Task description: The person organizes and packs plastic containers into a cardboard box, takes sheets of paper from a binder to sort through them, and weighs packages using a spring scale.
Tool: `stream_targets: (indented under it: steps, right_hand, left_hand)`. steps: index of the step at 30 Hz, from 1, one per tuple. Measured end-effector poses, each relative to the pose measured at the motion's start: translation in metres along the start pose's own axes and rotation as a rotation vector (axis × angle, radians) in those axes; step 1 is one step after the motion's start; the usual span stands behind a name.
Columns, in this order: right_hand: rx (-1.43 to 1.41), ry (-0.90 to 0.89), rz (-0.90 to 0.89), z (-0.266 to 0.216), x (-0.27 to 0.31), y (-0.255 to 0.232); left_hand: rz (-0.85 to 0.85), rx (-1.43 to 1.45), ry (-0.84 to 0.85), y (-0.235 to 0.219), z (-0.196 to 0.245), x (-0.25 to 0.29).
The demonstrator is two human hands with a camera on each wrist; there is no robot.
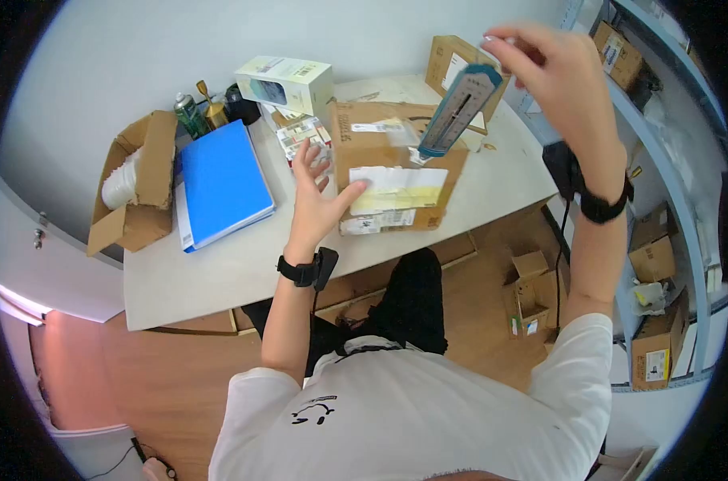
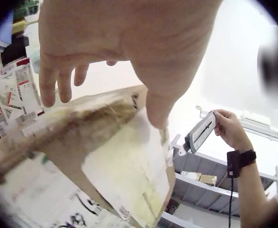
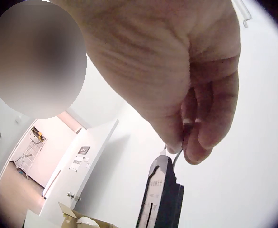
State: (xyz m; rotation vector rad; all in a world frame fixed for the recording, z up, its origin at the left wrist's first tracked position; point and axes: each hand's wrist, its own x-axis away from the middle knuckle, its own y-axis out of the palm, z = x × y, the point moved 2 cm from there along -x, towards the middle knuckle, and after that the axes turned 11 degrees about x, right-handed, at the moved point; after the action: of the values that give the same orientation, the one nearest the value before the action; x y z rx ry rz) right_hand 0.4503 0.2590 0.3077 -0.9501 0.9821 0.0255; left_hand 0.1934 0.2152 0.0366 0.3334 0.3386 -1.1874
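A cardboard box point(image 1: 356, 148) with taped white and yellowish labels is at the table's front. My right hand point(image 1: 552, 76) is raised at the right, pinching the top loop of a flat teal-edged hanging scale point(image 1: 462, 108); the right wrist view shows the scale point(image 3: 154, 194) below the fingertips point(image 3: 196, 154). Its lower end reaches the box's upper face; whether its hook is attached, I cannot tell. At the box's left side my left hand point(image 1: 314, 204) has its fingers spread, and the thumb point(image 2: 159, 109) lies against the box edge in the left wrist view.
On the white table point(image 1: 300, 240) are a blue binder point(image 1: 223, 180), an open carton with a white roll point(image 1: 122, 180), a white box point(image 1: 288, 82) and bottles. Behind the labelled box stands another carton point(image 1: 444, 60). Grey shelves point(image 1: 660, 136) stand at right; an open carton point(image 1: 534, 297) is on the floor.
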Motion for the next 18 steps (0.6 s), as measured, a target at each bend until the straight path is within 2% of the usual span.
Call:
stream_targets:
  steps: [1, 2, 4, 6, 8, 10, 11, 12, 14, 18]
  right_hand:
    - [0.030, -0.066, -0.010, 0.004, -0.012, 0.003]
    - [0.033, -0.059, 0.001, 0.003, -0.024, 0.003]
    - [-0.038, 0.041, -0.042, -0.004, -0.048, 0.004]
    - [-0.072, 0.021, -0.013, 0.001, -0.063, 0.008]
    - [-0.106, -0.007, 0.011, 0.007, -0.074, 0.013]
    - [-0.183, -0.056, 0.034, 0.011, -0.082, 0.014]
    - [-0.225, -0.001, -0.002, 0.009, -0.084, 0.011]
    - [-0.211, -0.005, 0.002, 0.009, -0.087, 0.011]
    - [-0.248, -0.006, 0.003, 0.012, -0.093, 0.016]
    - [-0.221, -0.031, 0.034, 0.014, -0.101, 0.017]
  left_hand:
    - [-0.036, -0.013, -0.036, -0.006, -0.004, 0.003]
    - [-0.044, -0.019, -0.026, -0.015, -0.015, 0.006]
    - [-0.053, 0.294, -0.135, -0.033, -0.041, 0.013]
    - [0.011, 0.333, -0.316, -0.042, -0.049, 0.026]
    - [0.065, 0.192, -0.427, -0.050, -0.070, 0.038]
    - [0.041, 0.143, -0.387, -0.056, -0.100, 0.050]
    - [0.030, 0.095, -0.357, -0.054, -0.103, 0.052]
    - [0.024, 0.105, -0.347, -0.052, -0.106, 0.054]
    - [0.083, -0.050, -0.287, -0.046, -0.096, 0.055]
    - [0.037, -0.027, -0.279, -0.052, -0.109, 0.055]
